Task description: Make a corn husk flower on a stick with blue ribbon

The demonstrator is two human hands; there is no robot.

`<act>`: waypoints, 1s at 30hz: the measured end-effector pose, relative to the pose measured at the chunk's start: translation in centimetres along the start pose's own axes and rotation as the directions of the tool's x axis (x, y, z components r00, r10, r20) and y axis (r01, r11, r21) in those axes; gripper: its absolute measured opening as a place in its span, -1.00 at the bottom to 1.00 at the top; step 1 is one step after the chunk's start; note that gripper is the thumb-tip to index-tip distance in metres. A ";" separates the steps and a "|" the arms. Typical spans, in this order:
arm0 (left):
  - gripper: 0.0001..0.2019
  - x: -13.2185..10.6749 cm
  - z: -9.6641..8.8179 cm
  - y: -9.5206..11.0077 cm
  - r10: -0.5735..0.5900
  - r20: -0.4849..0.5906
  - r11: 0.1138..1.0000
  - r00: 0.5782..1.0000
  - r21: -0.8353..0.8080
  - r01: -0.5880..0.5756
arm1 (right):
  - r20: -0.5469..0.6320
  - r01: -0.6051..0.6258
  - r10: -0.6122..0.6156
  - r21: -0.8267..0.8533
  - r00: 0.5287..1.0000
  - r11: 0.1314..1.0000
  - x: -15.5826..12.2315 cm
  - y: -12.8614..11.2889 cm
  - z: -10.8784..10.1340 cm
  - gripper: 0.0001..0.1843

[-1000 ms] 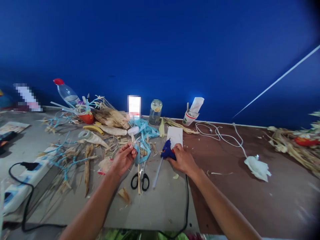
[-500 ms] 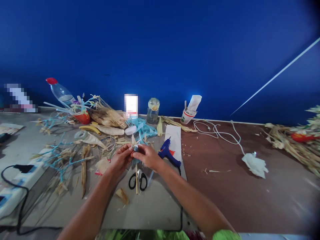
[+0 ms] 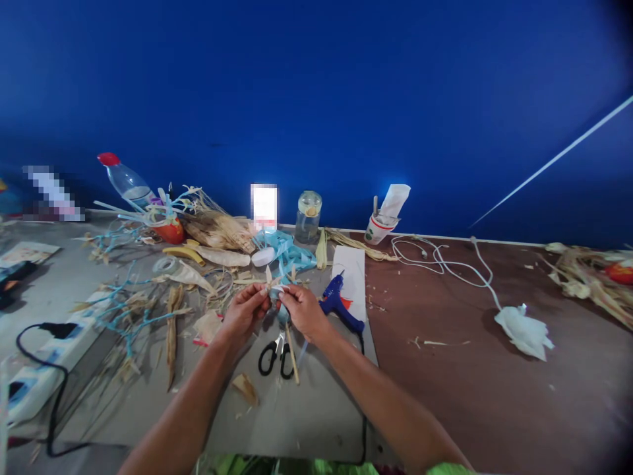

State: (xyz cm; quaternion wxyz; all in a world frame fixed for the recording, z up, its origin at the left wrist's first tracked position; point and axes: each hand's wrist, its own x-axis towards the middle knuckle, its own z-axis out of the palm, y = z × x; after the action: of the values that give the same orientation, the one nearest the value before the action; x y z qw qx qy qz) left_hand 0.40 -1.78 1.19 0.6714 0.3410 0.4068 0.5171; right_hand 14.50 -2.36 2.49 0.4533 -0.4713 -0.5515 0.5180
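Observation:
Both hands meet at the middle of the table. Pinched in my left hand (image 3: 248,309) is a small pale dried-husk flower (image 3: 269,274). Fingertips of my right hand (image 3: 303,313) close on a light blue-grey strip of tape (image 3: 277,291) at the flower's base. A thin wooden stick (image 3: 293,359) slants down below the hands; its upper end is hidden. Black-handled scissors (image 3: 268,358) lie beneath, partly crossed by the stick. To the right, a blue glue gun (image 3: 339,305) rests against a white sheet (image 3: 351,270).
Blue-wrapped twigs (image 3: 129,328) and a white power strip (image 3: 66,359) lie left. Behind are light blue ribbon (image 3: 289,256), a glass jar (image 3: 308,221) and dried husks (image 3: 217,227). At right are a paper cup (image 3: 380,230), a white cable (image 3: 440,262) and a crumpled tissue (image 3: 524,331).
The stick has swung from nearly upright to slanting, its lower end now further right over the scissors. My hands have turned the flower slightly. The whole view has shifted a little.

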 end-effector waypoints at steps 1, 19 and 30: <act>-0.86 0.1 -0.1 -0.1 0.005 -0.006 1.000 1.000 0.010 -0.005 | -0.004 0.010 -0.010 -0.001 1.000 1.000 -0.1 -0.1 0.1 -0.78; -0.93 -0.6 0.0 -0.9 0.593 0.053 0.409 0.804 0.840 -0.357 | -0.138 -0.044 0.092 0.320 0.986 0.946 -0.5 0.1 2.1 -0.81; -0.77 -0.6 0.4 -0.9 0.298 0.122 0.887 0.947 0.331 -0.322 | -0.204 0.036 0.024 0.287 0.979 0.957 -0.1 0.6 0.6 -0.81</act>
State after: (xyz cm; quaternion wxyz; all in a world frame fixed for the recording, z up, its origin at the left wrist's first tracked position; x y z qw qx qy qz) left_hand 1.07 -2.60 0.65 0.5230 0.5316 0.4090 0.5259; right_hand 13.97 -2.55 1.90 0.5734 -0.4493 -0.4213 0.5402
